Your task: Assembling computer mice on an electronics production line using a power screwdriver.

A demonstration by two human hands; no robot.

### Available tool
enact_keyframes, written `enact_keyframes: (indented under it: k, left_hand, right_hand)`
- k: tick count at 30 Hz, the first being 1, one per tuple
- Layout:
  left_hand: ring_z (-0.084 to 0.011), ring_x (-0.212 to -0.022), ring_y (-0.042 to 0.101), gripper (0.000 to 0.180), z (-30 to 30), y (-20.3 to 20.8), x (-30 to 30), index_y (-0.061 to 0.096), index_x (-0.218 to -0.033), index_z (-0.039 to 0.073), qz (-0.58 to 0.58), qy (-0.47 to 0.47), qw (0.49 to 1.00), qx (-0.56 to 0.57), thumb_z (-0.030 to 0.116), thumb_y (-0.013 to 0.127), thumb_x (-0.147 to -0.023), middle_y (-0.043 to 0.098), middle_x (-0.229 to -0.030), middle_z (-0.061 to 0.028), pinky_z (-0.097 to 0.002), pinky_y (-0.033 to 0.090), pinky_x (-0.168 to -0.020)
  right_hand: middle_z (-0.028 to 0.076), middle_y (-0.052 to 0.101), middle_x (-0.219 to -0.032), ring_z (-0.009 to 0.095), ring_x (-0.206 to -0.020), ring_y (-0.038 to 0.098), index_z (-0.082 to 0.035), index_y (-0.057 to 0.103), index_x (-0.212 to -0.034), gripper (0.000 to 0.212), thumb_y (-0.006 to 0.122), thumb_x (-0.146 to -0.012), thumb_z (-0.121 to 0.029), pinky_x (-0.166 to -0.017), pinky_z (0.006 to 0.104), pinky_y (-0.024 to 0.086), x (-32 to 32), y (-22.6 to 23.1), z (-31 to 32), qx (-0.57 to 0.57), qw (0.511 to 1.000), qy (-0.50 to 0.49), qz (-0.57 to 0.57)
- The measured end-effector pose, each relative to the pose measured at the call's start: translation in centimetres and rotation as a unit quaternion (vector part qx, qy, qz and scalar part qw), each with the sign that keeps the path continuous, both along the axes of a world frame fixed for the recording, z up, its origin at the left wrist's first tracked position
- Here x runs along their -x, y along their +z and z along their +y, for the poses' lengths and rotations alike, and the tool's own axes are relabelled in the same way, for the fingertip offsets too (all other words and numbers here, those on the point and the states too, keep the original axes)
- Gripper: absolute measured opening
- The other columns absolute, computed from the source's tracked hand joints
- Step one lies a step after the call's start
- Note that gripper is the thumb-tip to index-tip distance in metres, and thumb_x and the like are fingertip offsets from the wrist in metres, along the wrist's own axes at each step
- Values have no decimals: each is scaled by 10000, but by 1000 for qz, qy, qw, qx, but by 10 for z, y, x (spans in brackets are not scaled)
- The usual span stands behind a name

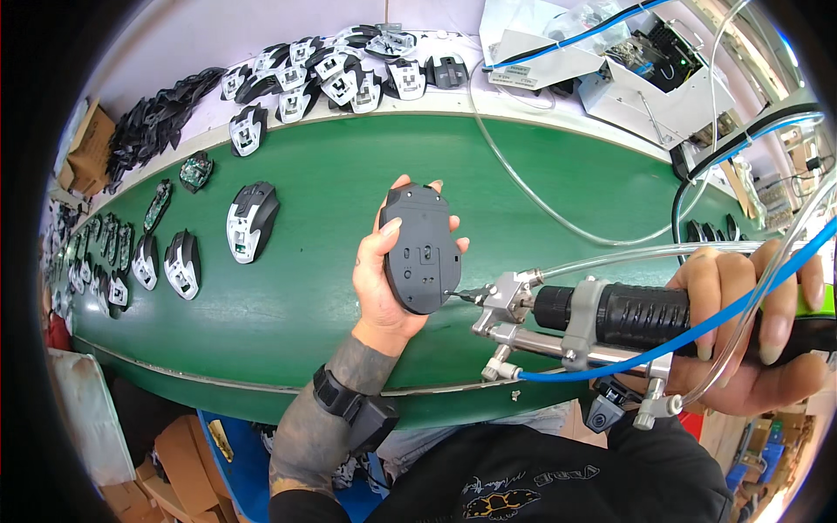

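My left hand (pixel 384 277) is closed around a black computer mouse (pixel 422 248), its underside facing up, with screw holes and small slots showing. Around the black grip of a powered screwdriver (pixel 623 314) wraps my right hand (pixel 741 314). The screwdriver lies roughly level, with a metal head, a silver cylinder alongside and hoses attached. Its dark tip meets the lower right corner of the mouse; whether a screw sits there is too small to tell. Left of the held mouse, a black-and-white mouse shell (pixel 251 222) rests on the green work surface (pixel 331 174).
More mouse shells (pixel 182 266) and circuit boards (pixel 158 206) line the left side. Several shells (pixel 340 77) crowd the white back ledge (pixel 445 103). A clear hose (pixel 523 187) loops across the surface to a white machine (pixel 636 96). A blue hose (pixel 610 362) crosses before my right hand.
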State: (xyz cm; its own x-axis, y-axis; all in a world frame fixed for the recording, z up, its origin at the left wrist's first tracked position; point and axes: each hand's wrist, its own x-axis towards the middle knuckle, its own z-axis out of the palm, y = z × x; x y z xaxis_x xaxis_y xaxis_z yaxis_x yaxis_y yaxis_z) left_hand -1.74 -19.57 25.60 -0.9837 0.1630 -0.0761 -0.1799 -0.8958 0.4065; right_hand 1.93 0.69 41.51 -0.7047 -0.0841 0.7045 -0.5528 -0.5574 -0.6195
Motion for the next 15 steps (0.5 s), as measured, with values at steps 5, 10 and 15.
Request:
enact_keyframes:
  k: [5, 10, 15]
  left_hand:
    - [-289, -999, 581, 516, 1, 2, -6, 399, -1350, 131, -24, 4, 999, -24, 296, 496, -872, 458, -1318, -154, -463, 504, -863]
    - [-255, -973, 591, 507, -1, -10, 0, 394, -1355, 108, -76, 38, 991, 99, 261, 504, -884, 510, -1224, -128, -422, 518, -843]
    - [-244, -934, 606, 503, -3, -12, 2, 421, -1341, 91, -121, 18, 985, 121, 246, 534, -877, 543, -1132, -107, -397, 537, -805]
  right_hand:
    - [37, 602, -899, 117, -565, 594, -98, 377, -1225, 497, 648, -894, -352, -558, 286, 495, 2, 4, 5, -47, 996, 69, 22]
    - [48, 554, -941, 113, -604, 563, -60, 358, -1286, 537, 638, -906, -316, -617, 295, 477, -6, 11, 2, -28, 999, -3, -19]
    - [-2, 545, -884, 97, -594, 535, -78, 410, -1190, 449, 688, -865, -214, -576, 243, 438, -12, 25, 21, 17, 1000, -25, 5]
